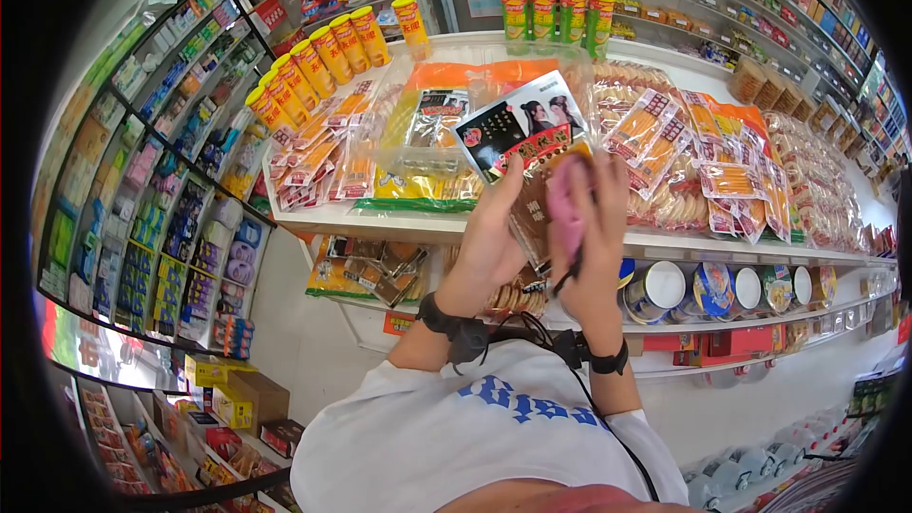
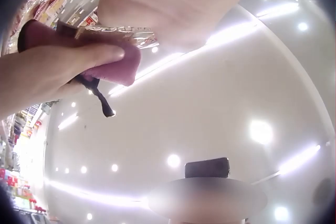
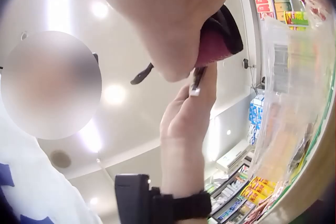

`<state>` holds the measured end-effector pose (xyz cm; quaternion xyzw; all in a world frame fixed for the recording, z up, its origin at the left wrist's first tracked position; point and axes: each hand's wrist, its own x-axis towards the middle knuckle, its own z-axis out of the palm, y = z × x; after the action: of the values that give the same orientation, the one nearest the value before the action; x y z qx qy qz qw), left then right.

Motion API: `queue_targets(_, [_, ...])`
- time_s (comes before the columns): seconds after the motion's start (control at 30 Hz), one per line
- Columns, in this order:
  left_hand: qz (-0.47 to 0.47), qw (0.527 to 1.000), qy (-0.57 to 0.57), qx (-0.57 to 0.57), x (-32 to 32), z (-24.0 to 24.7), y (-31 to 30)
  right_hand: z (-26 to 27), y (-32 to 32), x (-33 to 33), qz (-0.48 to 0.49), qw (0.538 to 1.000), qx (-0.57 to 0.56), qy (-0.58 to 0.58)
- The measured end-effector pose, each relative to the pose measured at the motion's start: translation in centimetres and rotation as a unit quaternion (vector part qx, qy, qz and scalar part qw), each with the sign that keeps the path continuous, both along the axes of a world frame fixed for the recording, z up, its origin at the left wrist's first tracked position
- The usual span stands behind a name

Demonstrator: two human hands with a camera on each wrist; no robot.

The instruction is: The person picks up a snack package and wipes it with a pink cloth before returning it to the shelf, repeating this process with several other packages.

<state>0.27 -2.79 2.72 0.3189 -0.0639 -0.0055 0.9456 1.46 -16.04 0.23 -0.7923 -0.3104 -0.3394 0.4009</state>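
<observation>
My left hand (image 1: 496, 239) holds a flat package (image 1: 532, 123) with a black, white and red printed front and a clear brown lower part, tilted over the display. In my right hand (image 1: 597, 233) is a pink cloth (image 1: 568, 204) with a dark edge and a black strap, gripped against the package's lower right. The left wrist view shows the right thumb lying along the pink cloth (image 2: 113, 69), beside the package's shiny wrapper. From the right wrist view, the left hand (image 3: 184, 113) is behind the cloth (image 3: 214, 45); its fingers are partly hidden.
Under the hands is a white display shelf (image 1: 380, 220) with a clear bin (image 1: 418, 147), orange snack packs (image 1: 646, 138) and bagged round crackers. Yellow-lidded cans (image 1: 332, 52) line its back edge. Round tins (image 1: 663, 285) sit on the lower shelf. Stocked shelving (image 1: 171, 190) stands at the left.
</observation>
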Motion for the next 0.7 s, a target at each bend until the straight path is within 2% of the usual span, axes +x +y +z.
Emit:
queue_targets(0.03, [0.005, 1.000, 0.005, 0.013, -0.4, 0.2, 0.3, -0.5, -0.1, 0.2, 0.022, 0.994, 0.086, 0.056])
queue_targets(0.1, [0.016, 0.999, 0.017, 0.039, -0.9, 0.3, 0.8, -1.5, -0.3, 0.3, 0.062, 0.950, 0.253, 0.171])
queue_targets(0.17, [0.058, 0.995, 0.021, 0.077, -1.2, 0.3, 1.6, -1.1, -1.8, -0.6, 0.101, 0.889, 0.272, 0.355])
queue_targets(0.23, [0.091, 0.986, 0.036, 0.134, -1.5, 0.4, 2.1, -3.2, -3.3, 0.0, 0.131, 0.898, 0.187, 0.376])
queue_targets(0.27, [0.101, 0.982, 0.037, 0.155, -1.4, 0.5, 2.1, -4.0, -2.8, 0.2, 0.092, 0.936, 0.185, 0.286])
queue_targets(0.37, [0.095, 0.931, -0.059, 0.348, -1.7, -1.1, 2.3, -2.3, -2.3, -0.1, 0.066, 0.918, 0.243, 0.306])
queue_targets(0.4, [0.066, 0.914, -0.027, 0.400, -1.8, -1.4, 3.1, -1.7, -2.3, -0.2, 0.074, 0.900, 0.258, 0.342])
queue_targets(0.5, [0.096, 0.928, -0.032, 0.360, -2.3, -2.5, 4.0, -1.9, -2.6, -0.6, 0.105, 0.878, 0.235, 0.404])
queue_targets(0.53, [0.091, 0.935, -0.010, 0.343, -2.6, -2.6, 4.5, -4.2, -2.3, -0.4, 0.034, 0.927, 0.223, 0.301])
queue_targets(0.6, [0.066, 0.911, -0.034, 0.406, -3.0, -3.3, 6.1, -5.7, -3.3, -0.2, -0.035, 0.880, 0.291, 0.373])
queue_targets(0.63, [0.051, 0.897, -0.045, 0.437, -3.4, -3.5, 6.8, -4.5, -3.6, -0.1, -0.017, 0.843, 0.306, 0.442])
queue_targets(0.67, [0.018, 0.861, -0.051, 0.506, -3.9, -3.3, 7.2, -5.3, -4.1, 0.4, 0.011, 0.840, 0.298, 0.453])
queue_targets(0.7, [-0.023, 0.852, -0.074, 0.518, -4.3, -3.5, 7.5, -6.0, -3.8, 0.6, 0.009, 0.855, 0.299, 0.423])
